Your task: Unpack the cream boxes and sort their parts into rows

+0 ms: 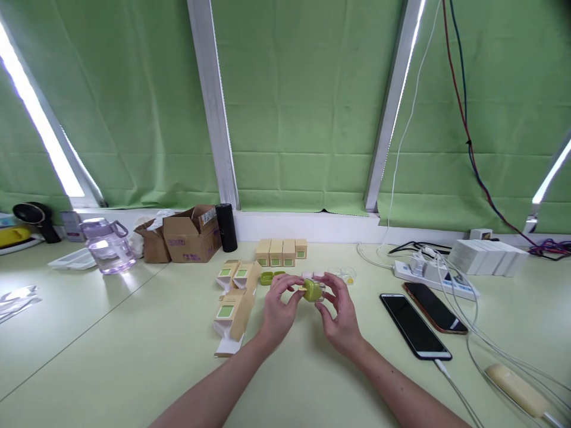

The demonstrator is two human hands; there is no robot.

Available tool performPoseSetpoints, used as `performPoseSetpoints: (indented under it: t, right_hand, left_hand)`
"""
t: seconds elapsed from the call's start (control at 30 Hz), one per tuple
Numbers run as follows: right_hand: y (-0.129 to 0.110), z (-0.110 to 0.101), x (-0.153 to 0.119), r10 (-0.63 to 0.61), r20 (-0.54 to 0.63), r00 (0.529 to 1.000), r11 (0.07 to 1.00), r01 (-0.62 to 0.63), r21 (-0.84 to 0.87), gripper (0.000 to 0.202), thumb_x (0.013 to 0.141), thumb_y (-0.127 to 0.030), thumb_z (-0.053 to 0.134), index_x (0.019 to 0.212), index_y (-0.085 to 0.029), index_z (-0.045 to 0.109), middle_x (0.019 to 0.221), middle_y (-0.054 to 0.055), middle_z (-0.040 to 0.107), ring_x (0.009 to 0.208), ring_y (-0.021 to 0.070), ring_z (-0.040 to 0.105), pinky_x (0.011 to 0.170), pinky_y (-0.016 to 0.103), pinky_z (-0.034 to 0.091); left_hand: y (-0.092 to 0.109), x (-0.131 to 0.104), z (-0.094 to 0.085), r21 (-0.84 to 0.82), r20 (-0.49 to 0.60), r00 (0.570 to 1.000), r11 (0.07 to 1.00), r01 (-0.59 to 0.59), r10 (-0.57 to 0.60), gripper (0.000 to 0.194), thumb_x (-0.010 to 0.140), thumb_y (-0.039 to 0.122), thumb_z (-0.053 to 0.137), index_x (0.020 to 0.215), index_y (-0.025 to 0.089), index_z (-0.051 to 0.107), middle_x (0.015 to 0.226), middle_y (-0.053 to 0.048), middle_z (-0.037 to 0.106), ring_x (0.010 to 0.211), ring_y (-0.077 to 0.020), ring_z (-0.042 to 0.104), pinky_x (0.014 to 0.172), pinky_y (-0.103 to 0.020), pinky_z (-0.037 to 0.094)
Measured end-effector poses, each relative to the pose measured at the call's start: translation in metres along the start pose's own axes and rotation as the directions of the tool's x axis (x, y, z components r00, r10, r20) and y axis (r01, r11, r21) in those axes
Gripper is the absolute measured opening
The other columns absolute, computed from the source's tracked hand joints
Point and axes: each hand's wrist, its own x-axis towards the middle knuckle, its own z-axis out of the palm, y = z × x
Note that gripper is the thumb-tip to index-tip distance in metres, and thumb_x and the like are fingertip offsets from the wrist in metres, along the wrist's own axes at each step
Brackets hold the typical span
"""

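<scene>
Over the pale table (297,386), both hands' fingertips grip a green case (313,290) — two o'clock from left hand (280,304), ten from right hand (342,312).

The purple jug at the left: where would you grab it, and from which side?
Probably by the loop handle near its top, coming from the front right: the loop juts out to the right of the jug, while the brown cardboard beyond it would likely crowd a straight sideways reach.
</scene>
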Motion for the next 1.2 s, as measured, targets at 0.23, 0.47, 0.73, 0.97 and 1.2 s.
performPoseSetpoints:
  t: [0.23,0.47,0.73,0.97,1.2]
  right_hand:
    - [0.001,0.000,0.001,0.116,0.066,0.991,0.992,-0.119,0.045,0.060,0.090,-0.024,0.066,0.144,-0.033,0.041,0.143,0.012,0.052,0.128,0.0281,0.057,0.099,0.045,0.056]
    - [0.007,0.001,0.003,0.153,0.136,0.979,0.988,-0.156,0.012,0.064,0.083,-0.018,0.068,0.142,-0.032,0.046,0.144,0.010,0.053,0.122,0.0262,0.060,0.100,0.045,0.055]
    - [0.015,-0.002,0.006,0.125,0.077,0.989,0.963,-0.102,-0.250,0.068,0.076,-0.015,0.069,0.140,-0.029,0.051,0.128,0.010,0.062,0.118,0.0296,0.060,0.091,0.045,0.055]
    - [0.016,-0.002,0.007,0.205,0.105,0.973,0.955,-0.176,-0.239,0.062,0.077,-0.019,0.071,0.135,-0.028,0.050,0.115,0.006,0.069,0.103,0.0274,0.063,0.091,0.045,0.052]
    - [0.019,-0.003,0.008,0.247,0.149,0.957,0.937,-0.197,-0.287,0.062,0.079,-0.019,0.066,0.137,-0.026,0.046,0.115,0.006,0.069,0.099,0.0237,0.064,0.092,0.043,0.053]
  left_hand:
    - [0.000,0.000,0.001,0.041,0.010,1.000,0.999,-0.024,0.024,0.009,0.090,0.028,0.068,0.086,0.026,0.076,0.103,-0.008,0.077,0.108,-0.0269,0.063,0.097,-0.044,0.051]
    - [-0.003,-0.003,0.001,0.110,0.073,0.997,0.994,0.001,-0.009,0.010,0.091,0.019,0.063,0.085,0.024,0.069,0.103,-0.007,0.073,0.105,-0.0249,0.061,0.085,-0.037,0.053]
    - [-0.006,-0.005,-0.002,0.227,0.181,0.983,0.971,-0.070,0.028,0.014,0.094,0.014,0.055,0.090,0.024,0.063,0.105,-0.006,0.071,0.108,-0.0255,0.060,0.090,-0.040,0.050]
    - [-0.009,-0.004,-0.004,0.318,0.211,0.977,0.947,-0.043,-0.027,0.013,0.096,0.016,0.052,0.091,0.024,0.062,0.103,-0.007,0.066,0.106,-0.0260,0.060,0.088,-0.040,0.050]
    - [-0.010,-0.004,-0.004,0.367,0.210,0.975,0.930,-0.008,-0.075,0.015,0.096,0.016,0.049,0.093,0.022,0.062,0.103,-0.007,0.063,0.099,-0.0247,0.062,0.086,-0.039,0.050]
